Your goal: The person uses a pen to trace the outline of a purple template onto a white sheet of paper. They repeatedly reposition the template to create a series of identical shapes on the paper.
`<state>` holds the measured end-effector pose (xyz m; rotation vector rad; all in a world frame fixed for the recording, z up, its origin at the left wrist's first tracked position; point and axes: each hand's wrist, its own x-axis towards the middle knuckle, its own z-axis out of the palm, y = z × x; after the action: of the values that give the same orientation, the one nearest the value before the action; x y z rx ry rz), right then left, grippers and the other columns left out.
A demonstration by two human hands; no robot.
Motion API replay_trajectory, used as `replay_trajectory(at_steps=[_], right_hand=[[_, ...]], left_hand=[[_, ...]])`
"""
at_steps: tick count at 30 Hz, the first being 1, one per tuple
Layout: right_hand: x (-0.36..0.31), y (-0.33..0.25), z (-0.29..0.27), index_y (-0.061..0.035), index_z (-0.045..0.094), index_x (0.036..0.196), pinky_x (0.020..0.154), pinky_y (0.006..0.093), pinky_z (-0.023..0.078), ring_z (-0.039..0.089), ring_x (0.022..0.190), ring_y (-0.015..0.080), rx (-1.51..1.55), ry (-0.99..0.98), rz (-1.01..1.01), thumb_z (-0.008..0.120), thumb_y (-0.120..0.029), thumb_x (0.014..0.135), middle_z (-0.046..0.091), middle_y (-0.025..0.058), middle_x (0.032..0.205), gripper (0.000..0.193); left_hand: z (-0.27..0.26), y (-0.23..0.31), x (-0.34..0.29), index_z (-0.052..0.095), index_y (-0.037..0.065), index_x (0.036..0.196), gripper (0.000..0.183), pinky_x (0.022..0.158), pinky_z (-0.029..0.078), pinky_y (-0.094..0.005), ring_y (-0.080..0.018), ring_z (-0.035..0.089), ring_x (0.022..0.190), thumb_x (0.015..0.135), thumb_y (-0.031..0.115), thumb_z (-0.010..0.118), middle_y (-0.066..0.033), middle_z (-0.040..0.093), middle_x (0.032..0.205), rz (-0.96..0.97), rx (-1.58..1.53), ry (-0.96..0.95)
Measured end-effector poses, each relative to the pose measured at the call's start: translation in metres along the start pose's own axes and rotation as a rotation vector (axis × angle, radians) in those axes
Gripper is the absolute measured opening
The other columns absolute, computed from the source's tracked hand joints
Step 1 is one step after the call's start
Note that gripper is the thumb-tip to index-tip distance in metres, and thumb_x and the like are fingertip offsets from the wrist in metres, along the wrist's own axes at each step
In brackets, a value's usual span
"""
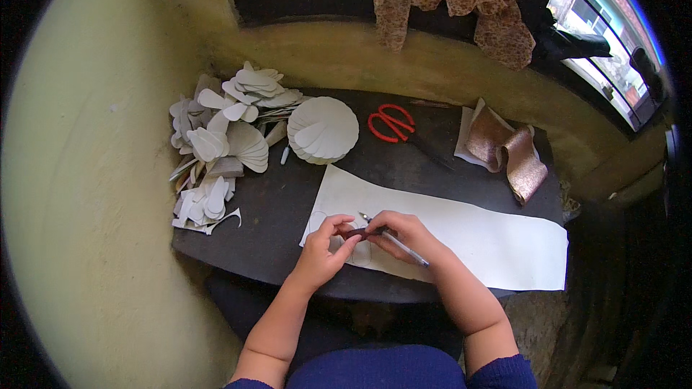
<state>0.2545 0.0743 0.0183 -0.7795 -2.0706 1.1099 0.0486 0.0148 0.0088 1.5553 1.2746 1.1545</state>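
My left hand (326, 252) pinches a small dark brown piece (355, 233), whose kind I cannot make out. The fingertips of my right hand (404, 234) meet the same piece from the other side. A pen (414, 256) with a clear barrel lies through my right hand, its tip pointing away from me. Both hands are over the left part of a long white sheet (476, 238). Faint rounded outlines are drawn on the sheet around my fingers, which partly cover them.
Red-handled scissors (391, 124) lie at the back of the dark table (267, 245). Left of them is a fanned round stack of white cutouts (324, 130), with a white pen cap (285, 155) beside it. Piled cutouts (209, 137) fill the left corner. Coppery glitter material (525, 166) sits back right.
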Motion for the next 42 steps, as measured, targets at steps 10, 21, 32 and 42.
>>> replay_trajectory(at_steps=[10, 21, 32, 42], right_hand=[[-0.001, 0.004, -0.020, -0.0046, 0.067, 0.086, 0.062, 0.0266, 0.048, 0.060, 0.064, 0.0134, -0.187, 0.277, 0.268, 0.078, -0.014, 0.080, 0.069, 0.0059, 0.077, 0.016], [-0.006, -0.006, -0.019, -0.0022, 0.070, 0.085, 0.054, 0.0262, 0.048, 0.064, 0.058, 0.0131, -0.179, 0.089, 0.207, 0.072, -0.018, 0.088, 0.066, 0.0075, 0.065, 0.016], [-0.002, 0.001, -0.010, -0.0026, 0.062, 0.101, 0.068, 0.0288, 0.054, 0.069, 0.075, 0.0167, -0.115, 0.132, 0.162, 0.076, -0.006, 0.083, 0.068, 0.0097, 0.090, 0.023], [-0.003, -0.002, -0.010, -0.0035, 0.060, 0.105, 0.073, 0.0337, 0.054, 0.069, 0.082, 0.0232, -0.105, 0.043, 0.158, 0.074, -0.006, 0.082, 0.066, 0.0127, 0.091, 0.027]], left_hand=[[-0.040, 0.024, -0.020, 0.071, 0.011, 0.110, 0.028, 0.102, 0.037, -0.0425, -0.0288, 0.055, 0.115, 0.086, 0.026, 0.065, -0.0110, 0.061, 0.120, 0.149, 0.519, -0.447], [-0.039, 0.030, -0.026, 0.071, 0.011, 0.104, 0.026, 0.099, 0.035, -0.0416, -0.0252, 0.055, 0.117, 0.087, 0.029, 0.065, -0.0067, 0.062, 0.123, 0.110, 0.606, -0.447], [-0.004, 0.009, -0.011, 0.064, 0.012, 0.118, 0.034, 0.094, 0.033, -0.0406, -0.0213, 0.060, 0.106, 0.085, 0.020, 0.065, -0.0051, 0.064, 0.115, 0.174, 0.522, -0.113], [0.004, 0.003, -0.006, 0.058, 0.011, 0.130, 0.057, 0.101, 0.030, -0.0453, -0.0247, 0.048, 0.122, 0.080, 0.036, 0.068, -0.0067, 0.053, 0.137, 0.225, 0.691, -0.201]])
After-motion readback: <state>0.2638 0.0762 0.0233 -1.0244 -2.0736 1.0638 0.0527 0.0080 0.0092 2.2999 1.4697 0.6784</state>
